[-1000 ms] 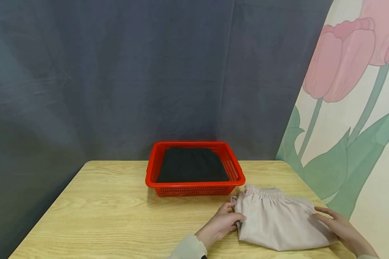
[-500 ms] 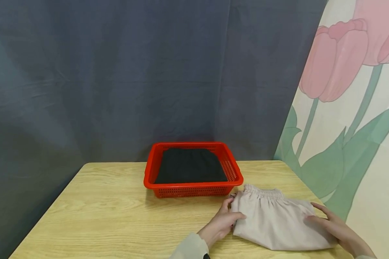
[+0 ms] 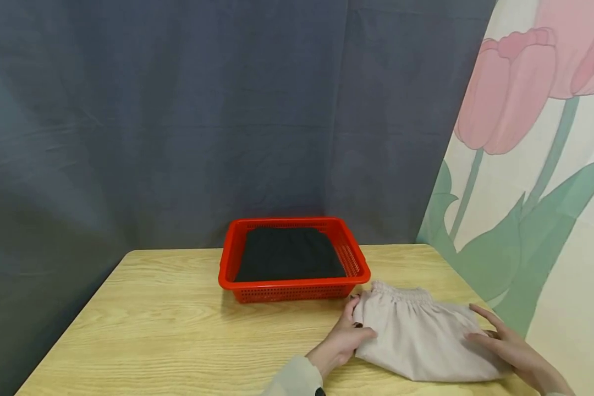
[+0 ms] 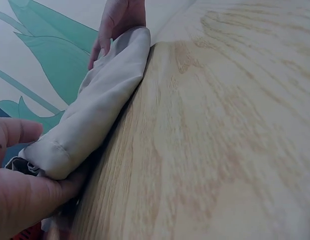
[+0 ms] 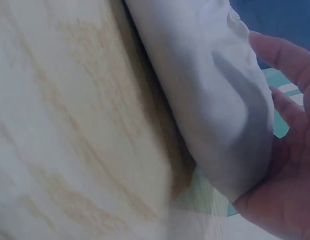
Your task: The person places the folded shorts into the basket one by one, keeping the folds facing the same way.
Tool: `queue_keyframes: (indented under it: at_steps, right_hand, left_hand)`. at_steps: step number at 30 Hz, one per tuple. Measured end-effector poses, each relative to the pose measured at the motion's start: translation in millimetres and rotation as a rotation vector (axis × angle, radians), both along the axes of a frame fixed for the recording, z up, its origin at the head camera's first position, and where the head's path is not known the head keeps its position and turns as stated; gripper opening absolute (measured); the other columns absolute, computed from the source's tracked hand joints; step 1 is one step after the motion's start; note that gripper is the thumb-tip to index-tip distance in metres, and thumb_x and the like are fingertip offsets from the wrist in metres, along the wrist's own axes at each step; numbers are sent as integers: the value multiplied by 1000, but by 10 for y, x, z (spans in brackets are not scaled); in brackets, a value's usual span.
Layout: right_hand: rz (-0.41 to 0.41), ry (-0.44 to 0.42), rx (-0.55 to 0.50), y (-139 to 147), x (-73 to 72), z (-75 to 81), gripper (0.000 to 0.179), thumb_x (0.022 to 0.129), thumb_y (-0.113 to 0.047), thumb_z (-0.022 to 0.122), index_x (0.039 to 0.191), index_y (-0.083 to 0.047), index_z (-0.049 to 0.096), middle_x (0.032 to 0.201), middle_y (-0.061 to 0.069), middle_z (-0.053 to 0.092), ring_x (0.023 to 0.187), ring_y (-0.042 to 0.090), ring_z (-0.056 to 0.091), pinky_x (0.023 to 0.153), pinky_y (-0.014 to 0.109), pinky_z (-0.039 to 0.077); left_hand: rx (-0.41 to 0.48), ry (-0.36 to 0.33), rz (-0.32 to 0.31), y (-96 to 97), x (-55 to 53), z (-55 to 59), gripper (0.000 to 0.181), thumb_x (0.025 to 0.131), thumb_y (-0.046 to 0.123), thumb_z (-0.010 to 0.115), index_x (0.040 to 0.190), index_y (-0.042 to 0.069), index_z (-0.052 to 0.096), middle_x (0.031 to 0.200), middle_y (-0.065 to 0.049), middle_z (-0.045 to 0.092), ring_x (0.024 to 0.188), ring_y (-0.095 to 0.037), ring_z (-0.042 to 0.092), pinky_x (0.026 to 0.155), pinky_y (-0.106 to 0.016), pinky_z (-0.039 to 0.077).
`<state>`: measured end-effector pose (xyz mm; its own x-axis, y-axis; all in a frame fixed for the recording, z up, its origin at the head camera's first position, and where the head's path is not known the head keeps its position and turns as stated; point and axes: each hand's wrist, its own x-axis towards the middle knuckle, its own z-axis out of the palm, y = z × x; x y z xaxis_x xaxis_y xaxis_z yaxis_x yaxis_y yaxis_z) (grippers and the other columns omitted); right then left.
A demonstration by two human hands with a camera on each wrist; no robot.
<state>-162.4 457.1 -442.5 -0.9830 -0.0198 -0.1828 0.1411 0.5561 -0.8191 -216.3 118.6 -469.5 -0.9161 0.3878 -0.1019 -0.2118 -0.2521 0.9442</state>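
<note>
Folded beige pants (image 3: 421,341) with a gathered elastic waistband lie at the front right of the wooden table. My left hand (image 3: 344,338) grips their left edge, thumb on top and fingers reaching under the layers, as the left wrist view also shows. At the opposite end, my right hand (image 3: 512,346) rests against the right edge with its fingers spread loosely and the thumb over the cloth. In the right wrist view the rounded side of the pants (image 5: 210,100) lies against the palm. A red plastic basket (image 3: 294,283) stands just behind them, holding a folded dark cloth (image 3: 291,254).
The light wooden table (image 3: 178,324) extends to the left of the hands. A dark blue-grey curtain (image 3: 178,121) hangs behind it. Close on the right is a wall (image 3: 569,264) painted with pink tulips and green leaves.
My left hand has closed in farther around the left edge, tucking the loose layers together. My right hand has shifted slightly inward on the right edge. The view has turned slightly.
</note>
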Motion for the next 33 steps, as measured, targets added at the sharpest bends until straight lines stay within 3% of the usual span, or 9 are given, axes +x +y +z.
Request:
queue_keyframes:
  at_steps: [5,7,11,13,19,23,28,30,33]
  right_hand:
    - [3,22,-12,37,26,-25,79,99,-24,56,155,-41,2,153,32,-3,125,34,41,80,29,46]
    - [1,16,-51,48,25,-44,80,99,-23,57,155,-40,3,155,26,-4,120,16,47,80,28,47]
    - [16,44,-156,59,52,-93,76,98,-16,58,155,-41,14,148,-16,16,99,-15,45,79,26,49]
    - [47,85,-190,65,68,-112,73,98,-12,57,155,-37,19,133,-34,24,99,-15,47,78,26,50]
    - [110,100,-213,51,72,-121,65,98,-10,56,154,-27,28,118,-44,34,102,-15,46,78,28,51]
    - [67,74,-128,25,79,-114,62,96,-15,61,151,-25,36,131,-29,36,105,-10,44,79,28,49]
    - [38,72,-34,-17,92,-79,64,94,-19,64,151,-20,36,151,32,16,124,30,40,79,28,49]
    - [27,88,-22,-31,94,-65,65,93,-20,66,151,-15,36,149,39,12,122,25,42,78,27,49]
    - [-4,115,9,-46,102,-44,66,91,-21,69,149,-11,39,147,39,17,106,-6,39,77,25,48]
  left_hand:
    - [-29,23,20,42,6,-21,91,68,-18,63,148,15,34,146,-21,29,121,-34,38,98,-54,38]
    - [-34,31,18,34,8,-15,90,68,-17,62,148,16,36,147,-20,29,122,-34,37,99,-54,36]
    - [-34,26,-6,17,8,-1,89,68,-18,60,146,21,41,149,-18,26,122,-34,37,98,-54,36]
    - [-38,23,-22,8,10,1,89,68,-18,59,145,23,42,149,-19,24,121,-35,37,97,-55,37]
    - [-89,49,-26,4,-6,4,91,67,-20,57,145,23,44,153,-19,20,130,-36,27,103,-59,29]
    - [-134,77,-21,2,-18,-6,88,66,-20,58,143,20,46,151,-18,25,134,-36,24,105,-60,24]
    - [-143,98,-25,2,-20,7,87,66,-22,56,142,19,48,151,-16,26,135,-34,23,105,-56,25]
    - [-135,106,-27,6,-18,18,88,64,-24,55,141,19,49,152,-15,24,134,-32,23,104,-53,27]
    - [-133,126,-36,16,-14,37,88,62,-25,54,139,19,51,153,-14,23,135,-31,22,103,-49,29]
